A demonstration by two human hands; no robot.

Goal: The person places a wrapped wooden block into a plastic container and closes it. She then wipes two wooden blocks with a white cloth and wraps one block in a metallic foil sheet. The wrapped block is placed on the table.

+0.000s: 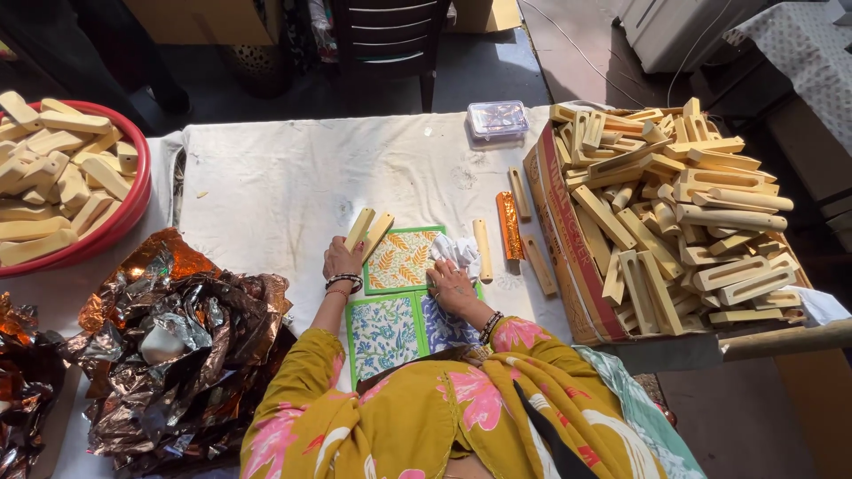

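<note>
Left fingers [348, 253] gripping wooden sticks [367, 231], angled up-right

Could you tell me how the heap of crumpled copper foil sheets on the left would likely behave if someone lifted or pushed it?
The foil heap looks thin and deeply creased, so it probably weighs little and flops rather than holding shape. Its loose, overlapping sheets would likely slide apart when pushed. The shiny surface suggests it may be slippery and tear easily.

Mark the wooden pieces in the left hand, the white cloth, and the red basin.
wooden pieces [367, 229], head view, mid-length
white cloth [456, 251], head view, crumpled middle
red basin [133, 200], head view, right rim
</note>
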